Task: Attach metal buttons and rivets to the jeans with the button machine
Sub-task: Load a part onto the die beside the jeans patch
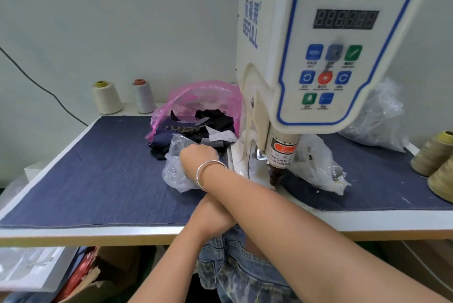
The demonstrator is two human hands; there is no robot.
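right hand [196,159] fingers buried in clear bag [176,175], left hand hidden under crossing forearm

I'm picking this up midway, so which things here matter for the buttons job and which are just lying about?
For the job:
button machine
clear bag, right hand reaching into it
jeans below the table edge
second clear bag beside the machine

Lying about:
pink bag of fabric scraps
pale thread cones
tan thread cones

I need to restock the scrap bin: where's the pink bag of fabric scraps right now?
In the head view, the pink bag of fabric scraps sits on the denim-covered table, left of the button machine, behind the right hand.
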